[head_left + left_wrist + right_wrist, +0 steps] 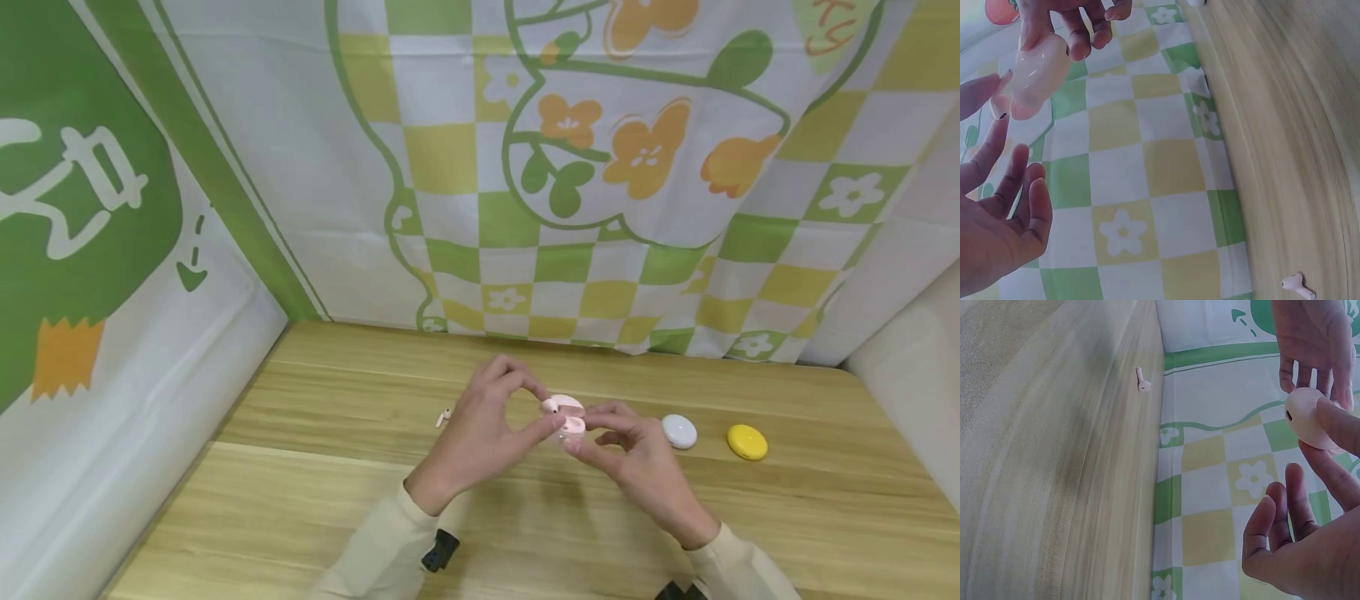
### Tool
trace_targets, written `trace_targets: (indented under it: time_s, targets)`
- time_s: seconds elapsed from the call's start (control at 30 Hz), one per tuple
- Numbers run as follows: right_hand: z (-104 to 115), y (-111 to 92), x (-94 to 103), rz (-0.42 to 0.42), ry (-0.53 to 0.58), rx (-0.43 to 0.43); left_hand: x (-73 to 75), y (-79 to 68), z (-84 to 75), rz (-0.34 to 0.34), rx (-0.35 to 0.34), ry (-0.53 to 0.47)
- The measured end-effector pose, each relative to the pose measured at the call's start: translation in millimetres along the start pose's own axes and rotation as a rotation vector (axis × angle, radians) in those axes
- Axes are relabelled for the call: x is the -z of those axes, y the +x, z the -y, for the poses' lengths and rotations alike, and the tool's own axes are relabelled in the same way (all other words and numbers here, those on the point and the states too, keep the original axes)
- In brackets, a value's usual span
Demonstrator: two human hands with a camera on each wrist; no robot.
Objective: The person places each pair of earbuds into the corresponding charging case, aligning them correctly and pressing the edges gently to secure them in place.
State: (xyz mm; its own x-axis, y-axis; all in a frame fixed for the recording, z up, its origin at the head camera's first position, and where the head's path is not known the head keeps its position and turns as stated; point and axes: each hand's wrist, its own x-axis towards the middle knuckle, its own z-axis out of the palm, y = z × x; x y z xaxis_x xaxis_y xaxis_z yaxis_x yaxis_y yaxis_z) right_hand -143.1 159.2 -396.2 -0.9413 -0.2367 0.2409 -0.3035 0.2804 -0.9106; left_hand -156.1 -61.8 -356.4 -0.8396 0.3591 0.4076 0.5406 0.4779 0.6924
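My right hand [637, 454] holds a pink earbud charging case [573, 426] above the table, its lid up, thumb and fingers around the body. The case's rounded shell [1305, 417] shows in the right wrist view, with a small dark port on its end. Between thumb and index finger, my left hand [480, 425] pinches a pink earbud [551, 406] right at the case's opening. That earbud [1000, 106] overlaps the case's edge in the left wrist view. A second earbud [444, 417] lies on the table, left of my left hand.
To the right of my right hand, a white round case [679, 432] and a yellow round case [747, 442] lie on the wooden table [315, 492]. A checked, flower-patterned cloth [510, 225] hangs behind the table's back edge.
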Motion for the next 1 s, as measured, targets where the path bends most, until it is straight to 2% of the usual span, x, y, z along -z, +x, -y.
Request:
trace_targets:
  time_s: [0.2,0.43,0.6,0.83,1.0]
  targets:
    - [0.3,0.8,-0.5,-0.007,-0.011,0.000,-0.9,0.4,-2.2,-0.028,-0.009,0.042]
    - [1.5,1.2,-0.8,-0.011,-0.005,-0.008,-1.5,-0.1,-2.4,-0.044,-0.052,0.085]
    - [2.1,1.6,-0.3,-0.015,-0.005,-0.008,-0.8,-0.8,-2.4,-0.034,-0.091,0.117]
    - [2.2,1.1,0.4,-0.011,0.011,0.000,5.2,-1.2,-1.8,0.018,-0.080,0.099]
    - [1.8,1.0,0.4,-0.011,0.014,0.003,7.2,-0.3,-1.8,0.003,-0.085,0.099]
